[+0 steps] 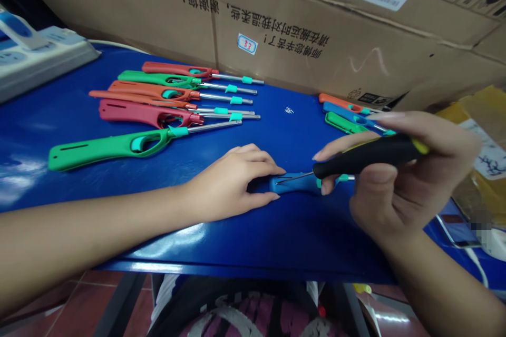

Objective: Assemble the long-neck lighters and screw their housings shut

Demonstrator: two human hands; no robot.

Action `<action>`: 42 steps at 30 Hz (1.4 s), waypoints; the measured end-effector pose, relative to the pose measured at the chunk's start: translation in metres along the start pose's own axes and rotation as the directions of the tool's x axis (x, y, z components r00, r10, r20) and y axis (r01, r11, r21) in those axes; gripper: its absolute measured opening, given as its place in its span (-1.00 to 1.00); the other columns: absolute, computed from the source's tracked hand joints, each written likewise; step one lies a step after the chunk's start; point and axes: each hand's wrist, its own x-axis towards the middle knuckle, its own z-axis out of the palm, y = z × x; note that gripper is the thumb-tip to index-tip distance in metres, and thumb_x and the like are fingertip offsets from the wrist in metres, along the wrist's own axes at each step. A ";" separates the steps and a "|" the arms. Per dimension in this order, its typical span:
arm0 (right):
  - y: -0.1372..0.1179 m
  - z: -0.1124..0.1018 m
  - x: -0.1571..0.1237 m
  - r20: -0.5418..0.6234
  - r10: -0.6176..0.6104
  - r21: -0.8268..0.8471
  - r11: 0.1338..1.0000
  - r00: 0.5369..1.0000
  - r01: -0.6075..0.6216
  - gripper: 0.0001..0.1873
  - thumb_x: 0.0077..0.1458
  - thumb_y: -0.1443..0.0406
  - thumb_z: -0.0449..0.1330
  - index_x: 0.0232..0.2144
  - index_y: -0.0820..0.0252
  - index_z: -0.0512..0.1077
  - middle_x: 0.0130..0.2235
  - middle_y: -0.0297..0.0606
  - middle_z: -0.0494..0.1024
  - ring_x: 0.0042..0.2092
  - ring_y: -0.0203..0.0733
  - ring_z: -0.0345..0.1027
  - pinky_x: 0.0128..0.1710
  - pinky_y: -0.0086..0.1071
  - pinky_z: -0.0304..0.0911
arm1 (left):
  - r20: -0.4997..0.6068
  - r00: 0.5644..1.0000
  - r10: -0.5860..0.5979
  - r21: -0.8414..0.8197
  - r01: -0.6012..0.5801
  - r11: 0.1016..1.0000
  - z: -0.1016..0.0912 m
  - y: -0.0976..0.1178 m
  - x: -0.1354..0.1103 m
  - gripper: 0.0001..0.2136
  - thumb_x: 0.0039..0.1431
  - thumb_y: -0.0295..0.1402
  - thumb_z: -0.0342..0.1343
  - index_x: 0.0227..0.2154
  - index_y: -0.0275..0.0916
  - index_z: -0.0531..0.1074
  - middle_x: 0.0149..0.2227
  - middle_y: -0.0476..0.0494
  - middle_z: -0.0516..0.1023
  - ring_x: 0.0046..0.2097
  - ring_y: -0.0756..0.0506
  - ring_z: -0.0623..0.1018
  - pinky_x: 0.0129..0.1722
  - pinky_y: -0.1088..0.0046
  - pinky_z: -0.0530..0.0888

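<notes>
Your left hand (243, 181) pinches the left end of the blue lighter (299, 185), which lies left to right on the table (276, 247); your right hand (411, 184) grips the screwdriver (363, 157), its tip pointing left at that same end.

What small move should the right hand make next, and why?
Probably settle the screwdriver squarely with the right hand: its tip is at the handle end of the nearest blue lighter, which the left hand steadies between thumb and finger. Whether the tip is seated is too small to tell.
</notes>
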 end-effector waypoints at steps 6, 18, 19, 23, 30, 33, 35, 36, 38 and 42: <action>-0.003 -0.004 0.002 0.067 0.176 0.094 0.979 0.982 -0.182 -0.52 0.29 0.37 0.09 0.21 -0.02 0.34 -0.08 -0.19 0.55 -0.22 -0.09 0.57 -0.67 -0.37 0.41 | -0.001 1.000 0.000 -0.008 0.000 1.000 0.001 -0.002 -0.001 -0.69 0.24 -0.33 0.28 0.02 -0.26 0.53 -0.06 -0.15 0.61 -0.02 -0.16 0.52 0.03 0.25 0.43; -0.004 -0.001 -0.003 0.009 0.210 -0.052 0.976 0.978 -0.210 -0.58 0.33 0.23 0.09 0.22 -0.03 0.31 -0.13 -0.18 0.61 -0.33 -0.08 0.55 -0.59 -0.27 0.39 | 0.010 1.000 -0.023 -0.008 0.023 1.000 0.002 -0.001 -0.001 -0.68 0.24 -0.32 0.27 0.04 -0.25 0.53 -0.05 -0.15 0.60 -0.02 -0.16 0.51 0.01 0.25 0.41; -0.004 -0.001 -0.002 0.032 0.215 -0.028 0.976 0.976 -0.214 -0.56 0.32 0.26 0.10 0.22 -0.02 0.29 -0.15 -0.19 0.61 -0.34 -0.09 0.55 -0.61 -0.29 0.37 | 0.011 1.000 -0.027 -0.006 0.027 1.000 0.002 -0.001 -0.001 -0.67 0.24 -0.32 0.27 0.04 -0.25 0.52 -0.05 -0.15 0.60 -0.02 -0.16 0.51 0.02 0.25 0.41; 0.000 -0.004 -0.001 -0.029 0.043 -0.271 0.961 0.999 -0.049 -0.56 0.13 0.32 0.30 0.06 -0.01 0.42 -0.33 -0.32 0.56 -0.42 -0.13 0.48 -0.39 -0.17 0.46 | 0.023 0.999 -0.034 0.002 0.034 0.999 0.001 -0.001 -0.001 -0.68 0.24 -0.28 0.28 0.03 -0.22 0.53 -0.05 -0.14 0.60 -0.02 -0.16 0.51 0.03 0.23 0.41; 0.001 0.003 -0.006 -0.036 0.137 -0.049 0.989 0.990 -0.139 -0.52 0.29 0.27 0.09 0.24 -0.04 0.30 -0.13 -0.22 0.56 -0.47 -0.19 0.41 -0.68 -0.30 0.31 | 0.031 0.999 -0.028 -0.006 0.028 1.000 0.002 0.000 -0.002 -0.67 0.24 -0.27 0.28 0.03 -0.22 0.53 -0.04 -0.16 0.60 -0.01 -0.17 0.51 0.02 0.23 0.41; -0.002 0.002 -0.003 -0.015 0.101 -0.144 0.984 0.995 -0.102 -0.54 0.23 0.30 0.19 0.18 -0.03 0.35 -0.14 -0.22 0.57 -0.44 -0.19 0.45 -0.62 -0.31 0.37 | 0.029 0.999 -0.026 -0.004 0.026 1.000 0.002 0.000 -0.002 -0.66 0.23 -0.27 0.29 0.04 -0.24 0.53 -0.05 -0.16 0.60 -0.02 -0.17 0.51 0.02 0.22 0.41; -0.003 -0.001 -0.001 -0.066 -0.039 -0.380 0.925 0.997 0.011 -0.61 0.09 0.30 0.35 -0.01 0.00 0.47 -0.30 -0.29 0.55 -0.45 -0.19 0.43 -0.55 -0.30 0.40 | 0.028 0.999 -0.026 -0.003 0.026 1.000 0.002 0.000 -0.002 -0.66 0.23 -0.27 0.29 0.04 -0.24 0.53 -0.05 -0.16 0.60 -0.02 -0.17 0.51 0.02 0.22 0.41; -0.002 -0.002 -0.001 -0.087 -0.105 -0.489 0.871 0.991 0.050 -0.64 0.02 0.31 0.41 -0.10 0.00 0.51 -0.33 -0.31 0.55 -0.45 -0.18 0.43 -0.52 -0.29 0.40 | 0.027 0.999 -0.026 -0.003 0.026 1.000 0.002 0.000 -0.002 -0.66 0.23 -0.27 0.29 0.04 -0.24 0.53 -0.05 -0.16 0.60 -0.02 -0.17 0.51 0.02 0.22 0.41; -0.001 -0.005 -0.003 -0.099 -0.136 -0.575 0.816 0.986 0.055 -0.72 0.08 0.31 0.37 -0.12 0.00 0.53 -0.34 -0.30 0.56 -0.42 -0.16 0.46 -0.48 -0.27 0.41 | 0.031 0.999 -0.029 -0.006 0.030 1.000 0.001 0.000 -0.002 -0.66 0.24 -0.27 0.29 0.04 -0.23 0.53 -0.05 -0.16 0.59 -0.02 -0.17 0.51 0.02 0.22 0.41; 0.001 -0.003 -0.010 -0.042 0.052 -0.297 0.953 0.998 -0.062 -0.56 0.33 0.31 0.04 0.22 0.00 0.35 0.00 -0.17 0.59 -0.35 -0.14 0.53 -0.54 -0.26 0.41 | 0.038 0.999 -0.034 -0.015 0.035 0.999 0.001 0.000 -0.001 -0.66 0.23 -0.27 0.29 0.04 -0.23 0.53 -0.05 -0.16 0.60 -0.02 -0.17 0.51 0.03 0.22 0.41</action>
